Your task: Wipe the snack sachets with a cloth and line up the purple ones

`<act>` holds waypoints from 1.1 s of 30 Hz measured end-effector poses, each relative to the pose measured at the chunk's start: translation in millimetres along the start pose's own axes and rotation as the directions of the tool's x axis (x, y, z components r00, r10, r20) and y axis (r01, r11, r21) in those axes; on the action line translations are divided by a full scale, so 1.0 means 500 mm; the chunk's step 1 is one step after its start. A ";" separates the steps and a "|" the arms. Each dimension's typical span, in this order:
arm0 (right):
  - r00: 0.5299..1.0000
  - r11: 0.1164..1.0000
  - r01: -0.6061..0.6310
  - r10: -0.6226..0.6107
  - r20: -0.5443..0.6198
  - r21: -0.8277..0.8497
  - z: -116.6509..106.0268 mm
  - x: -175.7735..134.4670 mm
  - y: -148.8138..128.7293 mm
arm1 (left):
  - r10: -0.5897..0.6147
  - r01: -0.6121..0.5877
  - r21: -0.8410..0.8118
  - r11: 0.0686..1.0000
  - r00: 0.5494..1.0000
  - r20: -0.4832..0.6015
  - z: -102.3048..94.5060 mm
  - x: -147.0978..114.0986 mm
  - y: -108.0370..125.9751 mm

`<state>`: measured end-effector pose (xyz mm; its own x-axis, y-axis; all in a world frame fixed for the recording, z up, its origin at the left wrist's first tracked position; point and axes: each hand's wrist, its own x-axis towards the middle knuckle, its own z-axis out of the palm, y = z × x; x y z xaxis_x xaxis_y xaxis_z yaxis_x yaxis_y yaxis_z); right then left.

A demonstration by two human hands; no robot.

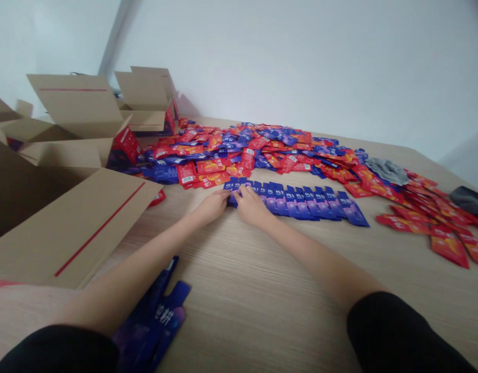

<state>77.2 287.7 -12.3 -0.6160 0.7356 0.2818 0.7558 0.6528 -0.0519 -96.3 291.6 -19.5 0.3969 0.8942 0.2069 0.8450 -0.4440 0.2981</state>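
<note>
A row of overlapping blue-purple pouches with narrow top tabs and white lettering lies across the table in front of me. At its left end, my left hand grips the edge of a pouch with bent fingers. Close beside it, my right hand has its fingers pinched on a pouch at the same end, covering part of its front. The fingertips of both hands are partly hidden. Under my left forearm, near the table's front edge, lie a few more blue-purple pouches.
Behind the row spreads a large heap of red and blue pouches. Red pouches lie fanned at the right, near a grey cloth and a black object. Opened cardboard boxes with raised flaps crowd the left side.
</note>
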 end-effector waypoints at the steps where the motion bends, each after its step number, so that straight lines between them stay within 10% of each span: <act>1: 1.000 1.000 -0.013 0.012 0.014 0.015 -0.001 -0.001 0.002 | -0.005 0.005 -0.001 1.000 1.000 -0.003 0.000 -0.001 -0.002; 9: 0.998 0.994 -0.058 0.054 0.039 0.097 0.005 -0.009 0.006 | -0.006 0.006 0.010 1.000 1.000 0.006 -0.002 0.003 0.004; 15: 0.998 0.995 -0.046 0.049 -0.030 0.089 -0.063 -0.017 -0.019 | -0.073 0.075 0.086 0.993 0.997 -0.023 -0.093 -0.031 0.032; 26: 0.896 0.828 0.411 -0.444 0.000 0.382 -0.111 -0.149 -0.381 | -0.377 0.354 0.186 0.917 0.920 0.104 -0.199 -0.250 0.044; 33: 0.898 0.844 0.412 -0.441 0.007 0.343 -0.053 -0.153 -0.454 | -0.403 0.360 0.220 0.906 0.895 0.194 -0.181 -0.341 0.040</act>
<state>-41.5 78.6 3.5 -0.8875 0.3740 0.2691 0.3082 0.9160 -0.2567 -179.3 125.2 35.7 0.0841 0.9898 -0.1154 0.9879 -0.0678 0.1393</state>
